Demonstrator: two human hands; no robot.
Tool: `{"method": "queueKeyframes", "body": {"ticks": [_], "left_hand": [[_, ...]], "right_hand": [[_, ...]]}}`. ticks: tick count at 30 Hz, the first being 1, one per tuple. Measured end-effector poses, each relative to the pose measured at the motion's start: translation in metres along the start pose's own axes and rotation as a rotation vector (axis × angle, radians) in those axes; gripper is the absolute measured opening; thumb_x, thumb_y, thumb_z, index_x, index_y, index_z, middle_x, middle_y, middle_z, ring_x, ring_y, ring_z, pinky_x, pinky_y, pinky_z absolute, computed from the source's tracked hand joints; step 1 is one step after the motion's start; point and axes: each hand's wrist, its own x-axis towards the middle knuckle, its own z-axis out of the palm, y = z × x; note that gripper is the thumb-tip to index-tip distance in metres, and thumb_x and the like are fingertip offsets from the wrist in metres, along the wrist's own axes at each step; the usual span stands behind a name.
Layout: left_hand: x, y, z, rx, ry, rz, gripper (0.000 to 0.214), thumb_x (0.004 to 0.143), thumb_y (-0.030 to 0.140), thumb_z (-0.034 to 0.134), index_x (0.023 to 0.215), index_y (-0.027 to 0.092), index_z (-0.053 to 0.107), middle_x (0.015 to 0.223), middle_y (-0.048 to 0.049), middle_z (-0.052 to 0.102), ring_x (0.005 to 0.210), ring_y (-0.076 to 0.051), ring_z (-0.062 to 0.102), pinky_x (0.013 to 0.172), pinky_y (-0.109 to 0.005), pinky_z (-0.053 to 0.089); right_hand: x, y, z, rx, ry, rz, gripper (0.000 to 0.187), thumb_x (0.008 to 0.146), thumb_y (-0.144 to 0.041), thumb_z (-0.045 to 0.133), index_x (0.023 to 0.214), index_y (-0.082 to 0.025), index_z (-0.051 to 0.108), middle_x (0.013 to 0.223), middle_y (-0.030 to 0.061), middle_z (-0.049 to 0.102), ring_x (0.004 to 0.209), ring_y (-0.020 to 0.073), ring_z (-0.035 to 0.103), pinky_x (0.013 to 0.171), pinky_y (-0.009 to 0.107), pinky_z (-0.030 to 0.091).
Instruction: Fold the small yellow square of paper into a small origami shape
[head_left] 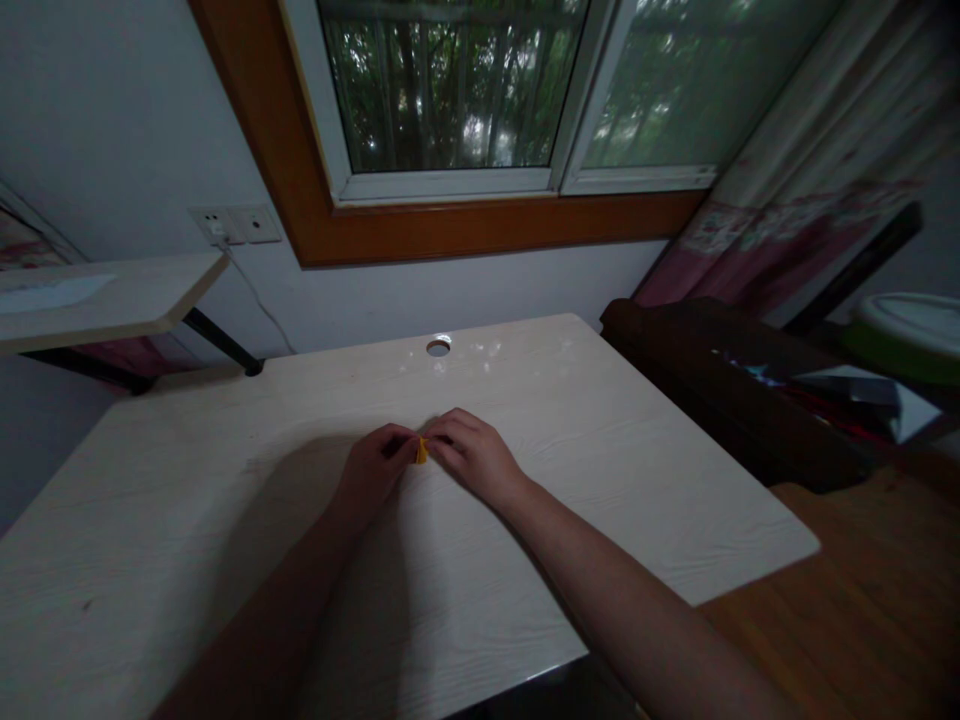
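Note:
A small orange-yellow piece (421,451), perhaps folded paper, sits between my two hands near the middle of a pale wooden desk (225,520). My left hand (375,468) has its fingers curled and pinched on the piece's left side. My right hand (474,452) is closed on its right side, fingers bent down over it. Most of the piece is hidden by my fingers.
A round cable hole (439,346) lies at the desk's far edge below a window (450,90). A small side shelf (105,295) stands at the left. Dark furniture (720,390) and a curtain (810,180) are at the right, beside a wooden floor (862,600).

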Motion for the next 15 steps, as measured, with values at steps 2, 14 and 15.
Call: {"method": "queueKeyframes", "body": {"ticks": [2, 14, 15], "left_hand": [[0.0001, 0.0015, -0.0005, -0.003, -0.003, -0.008, 0.018, 0.080, 0.035, 0.059, 0.081, 0.019, 0.069, 0.078, -0.0015, 0.072, 0.072, -0.016, 0.064, 0.068, -0.026, 0.049], [0.0000, -0.0022, 0.0001, -0.035, -0.012, -0.013, 0.019, 0.079, 0.036, 0.060, 0.081, 0.019, 0.069, 0.077, -0.0015, 0.071, 0.071, -0.016, 0.064, 0.067, -0.025, 0.049], [0.0000, -0.0023, 0.0002, -0.036, -0.013, -0.014, 0.019, 0.079, 0.036, 0.060, 0.081, 0.019, 0.069, 0.077, -0.0014, 0.071, 0.071, -0.016, 0.064, 0.067, -0.025, 0.049]], "right_hand": [[-0.0002, 0.0005, 0.0001, -0.010, -0.006, -0.003, 0.013, 0.092, -0.020, 0.056, 0.098, -0.022, 0.067, 0.095, 0.0060, 0.067, 0.091, 0.0173, 0.062, 0.083, 0.030, 0.050], [-0.0008, -0.0013, -0.0016, -0.031, -0.030, -0.014, 0.016, 0.094, -0.021, 0.054, 0.102, -0.022, 0.067, 0.097, 0.0062, 0.068, 0.091, 0.0171, 0.064, 0.084, 0.030, 0.051], [-0.0010, -0.0009, -0.0013, -0.030, -0.028, -0.013, 0.016, 0.094, -0.021, 0.054, 0.102, -0.022, 0.067, 0.097, 0.0060, 0.068, 0.091, 0.0171, 0.064, 0.084, 0.030, 0.051]]}}
